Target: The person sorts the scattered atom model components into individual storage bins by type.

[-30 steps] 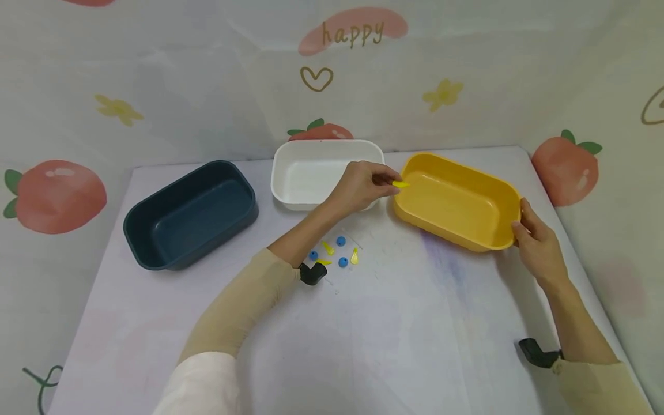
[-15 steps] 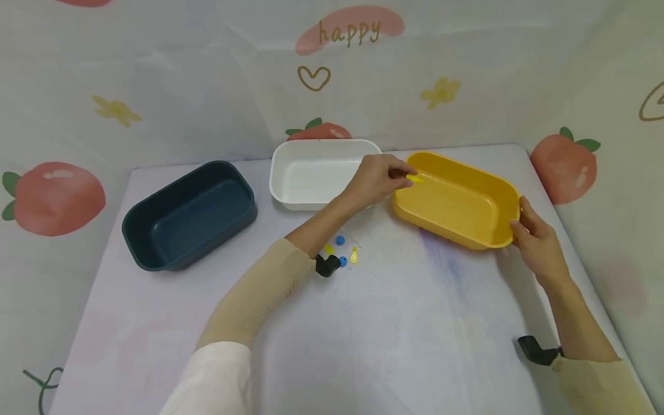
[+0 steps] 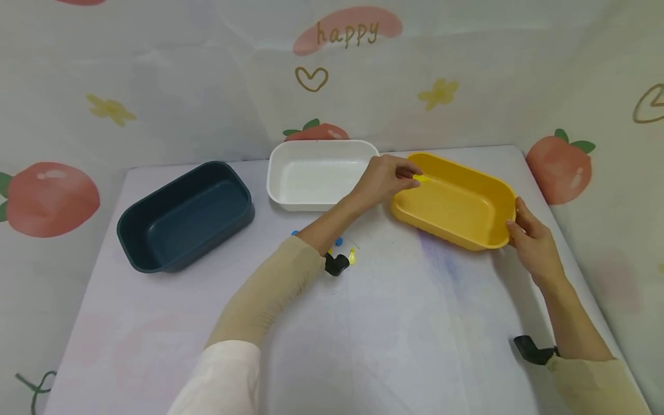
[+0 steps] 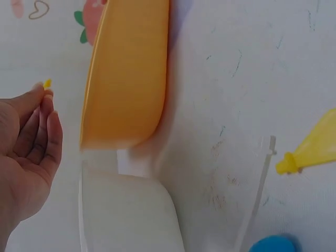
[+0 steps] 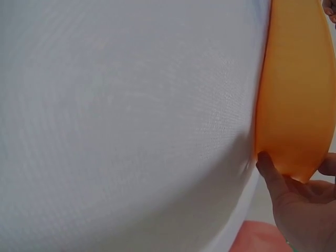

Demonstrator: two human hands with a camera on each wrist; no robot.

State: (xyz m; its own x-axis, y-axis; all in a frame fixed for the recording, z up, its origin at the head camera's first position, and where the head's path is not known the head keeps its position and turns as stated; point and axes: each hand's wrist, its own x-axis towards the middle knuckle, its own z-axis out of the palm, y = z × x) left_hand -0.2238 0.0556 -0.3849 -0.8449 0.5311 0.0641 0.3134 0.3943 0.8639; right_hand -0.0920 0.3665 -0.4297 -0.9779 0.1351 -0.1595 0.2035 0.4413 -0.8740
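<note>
My left hand (image 3: 383, 177) pinches a small yellow teardrop-shaped plastic piece (image 3: 422, 178) between thumb and fingertips, above the left end of the yellow bin (image 3: 456, 230). In the left wrist view only a tip of that piece (image 4: 48, 83) shows past the fingers. My right hand (image 3: 536, 245) grips the bin's right end, thumb at the rim and fingers along the outside; the right wrist view shows the fingers on the bin's end wall (image 5: 296, 105). On the table, a blue bead (image 3: 339, 242) and another yellow piece (image 3: 353, 256) lie below my left forearm, which partly hides the others.
A white bin (image 3: 321, 202) stands at the back middle, under and beside my left hand. The dark blue bin (image 3: 202, 230) sits at the left, angled. Black wrist-worn devices (image 3: 337, 265) stick out from both wrists. A printed cloth wall (image 3: 207, 86) rises behind the table.
My left hand has moved right with the yellow piece, from the bin's left rim to over its inside. The left forearm now covers more of the small pieces. The right hand keeps its hold.
</note>
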